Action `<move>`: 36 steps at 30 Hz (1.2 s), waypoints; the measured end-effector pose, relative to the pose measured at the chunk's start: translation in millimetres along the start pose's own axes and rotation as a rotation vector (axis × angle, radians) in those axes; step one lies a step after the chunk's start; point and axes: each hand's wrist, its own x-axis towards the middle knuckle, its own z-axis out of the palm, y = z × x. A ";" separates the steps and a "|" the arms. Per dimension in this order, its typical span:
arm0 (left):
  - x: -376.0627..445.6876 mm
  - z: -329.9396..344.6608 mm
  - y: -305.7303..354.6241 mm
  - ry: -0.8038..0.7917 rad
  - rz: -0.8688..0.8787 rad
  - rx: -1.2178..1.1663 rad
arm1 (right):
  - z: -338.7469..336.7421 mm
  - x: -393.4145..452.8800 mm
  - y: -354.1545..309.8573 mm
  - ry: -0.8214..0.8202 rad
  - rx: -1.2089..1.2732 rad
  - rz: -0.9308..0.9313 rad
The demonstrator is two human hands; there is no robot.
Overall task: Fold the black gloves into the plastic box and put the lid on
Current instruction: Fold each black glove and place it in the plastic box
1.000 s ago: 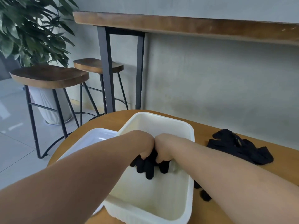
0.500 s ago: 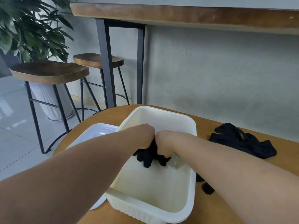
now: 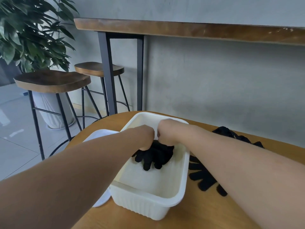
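A white ribbed plastic box (image 3: 145,204) stands on the round wooden table (image 3: 206,217). Inside it, at the far end, lies a bunched black glove (image 3: 155,156), its fingers pointing toward me. My left hand (image 3: 145,136) and my right hand (image 3: 168,131) are side by side over the box, both gripping that glove with curled fingers. The white lid (image 3: 99,134) lies left of the box, mostly hidden under my left forearm. More black gloves (image 3: 203,177) lie on the table right of the box, partly under my right arm, and another black heap (image 3: 231,133) sits farther back.
Two wooden bar stools (image 3: 52,81) with black metal legs stand to the left beyond the table. A potted plant (image 3: 28,35) is behind them. A high wooden counter (image 3: 189,30) runs along the grey wall.
Both hands have moved toward the far end of the box and lower, taking the glove down with them. The view has shifted slightly.
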 end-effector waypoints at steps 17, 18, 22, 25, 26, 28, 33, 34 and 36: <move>-75.2 -60.7 79.7 0.300 0.128 -0.263 | -2.3 -136.4 106.1 0.445 0.448 0.084; -74.6 -60.9 82.6 0.311 0.119 -0.295 | -0.9 -141.1 110.1 0.450 0.453 0.087; -76.9 -73.3 104.0 0.414 0.116 -0.437 | 2.5 -159.1 127.1 0.485 0.476 0.099; -80.1 -86.3 138.0 0.524 0.184 -0.547 | 8.2 -172.2 144.5 0.538 0.513 0.132; -81.9 -87.4 149.4 0.544 0.211 -0.582 | 11.4 -175.7 148.9 0.549 0.529 0.145; -81.1 -83.5 176.3 0.528 0.269 -0.646 | 23.4 -184.5 161.2 0.554 0.569 0.197; -60.8 -37.2 230.6 0.273 0.290 -0.637 | 76.3 -199.0 198.6 0.454 0.635 0.344; -55.1 -24.5 237.6 0.223 0.276 -0.626 | 87.5 -200.2 205.1 0.429 0.644 0.364; -43.0 -0.6 246.6 0.164 0.238 -0.597 | 107.4 -201.7 216.0 0.387 0.662 0.403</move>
